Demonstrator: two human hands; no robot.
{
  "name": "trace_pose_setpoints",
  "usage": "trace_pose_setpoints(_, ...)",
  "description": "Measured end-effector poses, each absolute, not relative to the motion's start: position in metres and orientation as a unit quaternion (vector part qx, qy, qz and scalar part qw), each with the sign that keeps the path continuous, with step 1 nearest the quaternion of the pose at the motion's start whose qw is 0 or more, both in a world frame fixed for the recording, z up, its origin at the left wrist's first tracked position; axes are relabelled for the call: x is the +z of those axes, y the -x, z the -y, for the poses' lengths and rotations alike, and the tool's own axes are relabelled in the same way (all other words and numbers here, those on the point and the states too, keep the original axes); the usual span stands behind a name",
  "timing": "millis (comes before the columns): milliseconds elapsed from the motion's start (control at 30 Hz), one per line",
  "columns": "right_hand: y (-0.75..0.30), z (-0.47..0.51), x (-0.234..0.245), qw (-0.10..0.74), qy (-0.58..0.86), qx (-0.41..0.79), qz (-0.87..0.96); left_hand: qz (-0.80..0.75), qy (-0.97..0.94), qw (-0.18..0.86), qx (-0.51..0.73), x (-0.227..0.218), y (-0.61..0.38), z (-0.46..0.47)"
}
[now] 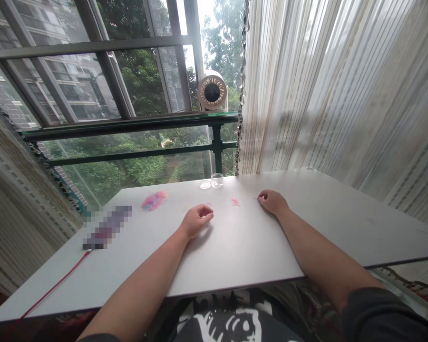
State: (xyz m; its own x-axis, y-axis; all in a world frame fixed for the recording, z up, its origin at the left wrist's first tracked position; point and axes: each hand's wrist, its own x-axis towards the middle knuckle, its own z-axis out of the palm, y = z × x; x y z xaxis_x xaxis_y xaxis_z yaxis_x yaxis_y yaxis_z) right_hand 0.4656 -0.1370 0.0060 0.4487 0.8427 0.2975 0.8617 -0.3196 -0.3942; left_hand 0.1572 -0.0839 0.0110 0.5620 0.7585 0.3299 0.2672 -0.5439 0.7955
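Head view shows the left hand [198, 221] and right hand [273, 202] curled narrow over the table [235, 251]; whether either holds anything cannot be told. Between them lies a pink pile [235, 202]; left, a larger multicoloured pile [154, 201].

Daylight through the window [92, 46] leaves the white table [235, 256] glaring (soft shadow beside the left hand [196, 221]), fine detail smeary.

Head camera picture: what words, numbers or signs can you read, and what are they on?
None can be read clearly.
Shirt: white print with letter-like shapes, partly hidden, unreadable.
Pixelated object: blocked out, unreadable.
Fan: no lettering I can make out.
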Motion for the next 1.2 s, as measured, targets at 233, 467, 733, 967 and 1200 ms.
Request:
trace_pose_setpoints(233, -0.463, 0.138, 0.007, 0.257, 0.804, -0.012, 0.536, -0.318, -0.808, 0.362, 0.340, 0.012, -0.157, 0.085)
trace_pose_setpoints(467, -0.459, 0.136, 0.008, 0.240, 0.800, -0.031, 0.549, -0.316, -0.813, 0.358, 0.333, 0.013, -0.155, 0.085)
trace_pose_setpoints(733, -0.462, 0.133, 0.004, 0.237, 0.810, -0.041, 0.535, -0.313, -0.815, 0.353, 0.337, 0.009, -0.154, 0.084)
trace_pose_setpoints(967, -0.472, 0.136, 0.001, 0.341, 0.800, 0.009, 0.494, -0.316, -0.817, 0.347, 0.333, 0.010, -0.154, 0.086)
trace_pose_setpoints(1200, -0.474, 0.143, 0.004, 0.459, 0.767, 0.031, 0.448, -0.323, -0.838, 0.265, 0.352, 0.025, -0.135, 0.075)
